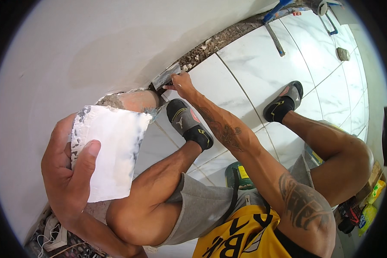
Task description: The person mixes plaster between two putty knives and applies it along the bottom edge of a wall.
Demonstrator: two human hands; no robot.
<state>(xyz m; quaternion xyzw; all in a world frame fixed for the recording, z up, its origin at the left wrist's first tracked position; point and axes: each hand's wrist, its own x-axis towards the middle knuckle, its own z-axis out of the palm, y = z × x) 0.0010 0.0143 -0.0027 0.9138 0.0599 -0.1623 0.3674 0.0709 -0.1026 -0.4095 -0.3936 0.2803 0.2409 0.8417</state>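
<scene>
My left hand (69, 172) is closed around a flat white rectangular piece (109, 155) at the left, with the thumb across its face. The piece has rough, chipped edges and grey smears down its right side. Farther off, my right hand (182, 84) reaches down to the foot of the wall. Its fingers are closed at the lower edge of a flat grey piece (167, 76), which leans at the wall base. Part of that grip is hidden by the hand itself. Between the hands, an orange pipe (139, 101) with crumbled mortar lies along the wall.
A trench of dirt and rubble (210, 47) runs between wall and white floor tiles (245, 77). My shod feet stand on the tiles. A blue metal frame (277, 10) is at the far end, a stone-like lump (343, 54) at far right. A green container (241, 176) sits beneath me.
</scene>
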